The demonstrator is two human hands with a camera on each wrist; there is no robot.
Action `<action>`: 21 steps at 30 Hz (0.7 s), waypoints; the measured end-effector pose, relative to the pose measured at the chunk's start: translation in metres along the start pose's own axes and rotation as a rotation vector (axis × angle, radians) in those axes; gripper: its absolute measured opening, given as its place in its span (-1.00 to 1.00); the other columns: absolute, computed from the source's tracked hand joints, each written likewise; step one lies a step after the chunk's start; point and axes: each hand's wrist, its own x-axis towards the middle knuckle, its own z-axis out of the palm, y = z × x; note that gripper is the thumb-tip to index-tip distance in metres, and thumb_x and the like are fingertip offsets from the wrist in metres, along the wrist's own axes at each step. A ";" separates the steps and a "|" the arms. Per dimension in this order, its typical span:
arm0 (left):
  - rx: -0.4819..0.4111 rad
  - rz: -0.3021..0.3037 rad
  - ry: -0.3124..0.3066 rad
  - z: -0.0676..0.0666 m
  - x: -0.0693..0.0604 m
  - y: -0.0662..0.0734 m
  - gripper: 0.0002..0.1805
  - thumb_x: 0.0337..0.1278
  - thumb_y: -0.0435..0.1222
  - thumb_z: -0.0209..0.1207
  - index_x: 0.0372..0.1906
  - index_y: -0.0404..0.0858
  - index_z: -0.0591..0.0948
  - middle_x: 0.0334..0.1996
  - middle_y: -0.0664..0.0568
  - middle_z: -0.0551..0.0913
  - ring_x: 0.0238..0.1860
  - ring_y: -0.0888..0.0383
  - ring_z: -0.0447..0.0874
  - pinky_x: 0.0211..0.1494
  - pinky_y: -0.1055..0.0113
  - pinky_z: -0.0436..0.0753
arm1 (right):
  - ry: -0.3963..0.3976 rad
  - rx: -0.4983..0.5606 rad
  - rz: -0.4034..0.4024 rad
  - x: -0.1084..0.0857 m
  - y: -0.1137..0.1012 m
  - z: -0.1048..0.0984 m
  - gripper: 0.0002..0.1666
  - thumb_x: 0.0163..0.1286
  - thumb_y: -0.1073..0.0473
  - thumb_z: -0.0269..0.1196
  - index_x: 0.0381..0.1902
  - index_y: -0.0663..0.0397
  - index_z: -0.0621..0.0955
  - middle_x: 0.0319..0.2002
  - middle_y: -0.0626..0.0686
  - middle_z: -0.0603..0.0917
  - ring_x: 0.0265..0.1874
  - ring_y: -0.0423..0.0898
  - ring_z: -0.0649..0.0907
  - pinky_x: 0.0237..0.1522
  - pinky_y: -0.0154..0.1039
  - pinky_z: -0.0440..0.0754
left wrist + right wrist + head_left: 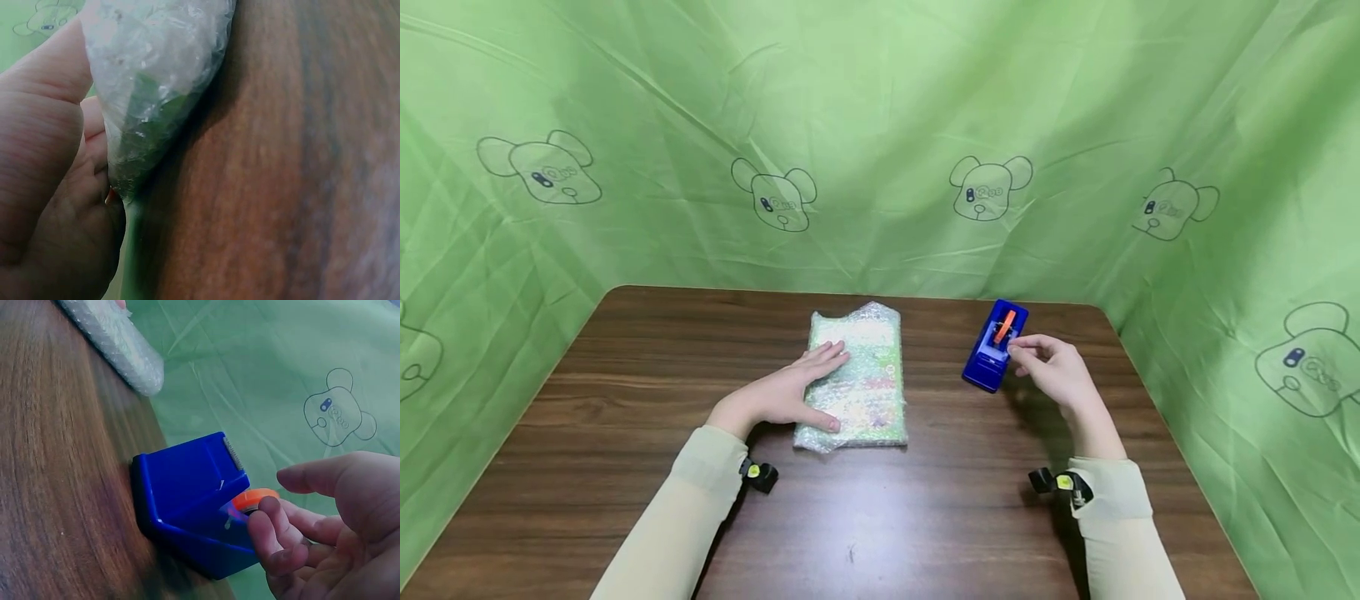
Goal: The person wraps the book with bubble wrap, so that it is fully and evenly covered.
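Observation:
A flat package in bubble wrap [872, 367], green and white through the film, lies on the table. My left hand [790, 392] rests on its left side with fingers and thumb spread. In the left wrist view, the crinkled edge of the wrap [156, 81] sits against the hand. To the right stands a blue tape dispenser [983, 362] with an orange tape core [1004, 326] in it. My right hand [1056, 371] is beside the dispenser, its fingers loosely bent close to the orange core. The right wrist view shows a gap between thumb and forefinger; whether the fingertips touch the dispenser, I cannot tell.
The dispenser's serrated metal cutter [232, 453] faces the right hand in the right wrist view. Underneath is a brown wood-grain table [625, 400]. Green cloth [880, 100] with printed bear-like heads hangs behind and along both sides.

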 end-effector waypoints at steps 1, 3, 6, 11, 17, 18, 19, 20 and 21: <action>-0.003 0.001 0.001 0.000 0.000 0.000 0.33 0.10 0.33 0.52 0.82 0.00 0.06 0.82 0.10 -0.18 0.80 -0.03 -0.34 0.74 -0.29 -0.07 | -0.008 0.006 -0.002 0.001 0.002 0.000 -0.50 0.64 -0.01 0.34 0.28 0.28 0.69 0.13 0.28 0.80 -0.17 0.13 0.83 -0.02 -0.20 0.74; -0.006 0.000 0.001 0.000 0.000 -0.001 0.33 0.10 0.33 0.52 0.82 0.01 0.06 0.82 0.10 -0.18 0.80 -0.03 -0.35 0.74 -0.29 -0.07 | -0.024 0.021 -0.010 0.002 0.005 0.001 -0.50 0.65 0.02 0.33 0.28 0.31 0.68 0.16 0.31 0.78 -0.16 0.17 0.83 0.00 -0.11 0.77; -0.008 0.000 0.003 0.001 0.000 -0.001 0.32 0.10 0.33 0.52 0.82 0.02 0.06 0.82 0.10 -0.17 0.80 -0.03 -0.35 0.74 -0.30 -0.07 | -0.040 0.025 -0.011 0.004 0.009 0.003 -0.51 0.65 0.04 0.33 0.27 0.34 0.69 0.13 0.30 0.79 -0.19 0.16 0.81 -0.07 -0.06 0.79; -0.014 -0.001 0.004 0.002 0.000 -0.002 0.32 0.09 0.31 0.53 0.82 0.02 0.07 0.82 0.10 -0.16 0.80 -0.02 -0.34 0.74 -0.29 -0.06 | -0.076 0.005 -0.006 0.005 0.013 0.008 -0.54 0.66 0.03 0.33 0.23 0.32 0.72 0.01 0.19 0.80 -0.26 0.03 0.74 -0.16 -0.06 0.77; -0.014 0.001 0.004 0.002 0.001 -0.002 0.32 0.09 0.31 0.54 0.82 0.02 0.07 0.82 0.11 -0.16 0.80 -0.02 -0.34 0.74 -0.29 -0.06 | -0.093 0.008 -0.009 0.006 0.015 0.014 -0.56 0.63 0.00 0.36 0.16 0.27 0.77 -0.10 0.11 0.80 -0.27 0.01 0.71 -0.17 -0.15 0.69; -0.014 0.000 0.004 0.002 0.001 -0.002 0.32 0.09 0.31 0.54 0.82 0.02 0.07 0.82 0.11 -0.16 0.80 -0.02 -0.34 0.74 -0.29 -0.06 | -0.087 0.014 -0.013 0.006 0.015 0.015 -0.57 0.62 0.00 0.37 0.14 0.28 0.77 -0.11 0.09 0.80 -0.28 0.00 0.71 -0.17 -0.16 0.69; -0.014 0.000 0.003 0.002 0.001 -0.002 0.32 0.09 0.31 0.54 0.82 0.02 0.07 0.82 0.11 -0.17 0.80 -0.02 -0.35 0.74 -0.29 -0.06 | -0.080 0.024 -0.017 0.006 0.015 0.016 -0.58 0.62 0.01 0.37 0.12 0.29 0.77 -0.14 0.08 0.80 -0.29 0.00 0.71 -0.18 -0.16 0.70; -0.013 -0.001 0.003 0.002 0.001 -0.002 0.32 0.09 0.31 0.54 0.82 0.02 0.07 0.82 0.12 -0.17 0.80 -0.01 -0.35 0.74 -0.29 -0.06 | -0.073 0.034 -0.022 0.006 0.016 0.016 -0.59 0.61 0.03 0.38 0.11 0.30 0.77 -0.15 0.06 0.79 -0.30 0.00 0.71 -0.17 -0.15 0.71; -0.013 -0.003 0.002 0.002 0.001 -0.002 0.32 0.09 0.31 0.54 0.82 0.02 0.07 0.82 0.13 -0.17 0.80 -0.01 -0.35 0.74 -0.29 -0.06 | -0.063 0.046 -0.025 0.007 0.016 0.017 -0.60 0.60 0.05 0.39 0.10 0.32 0.76 -0.17 0.04 0.79 -0.30 0.00 0.72 -0.17 -0.15 0.72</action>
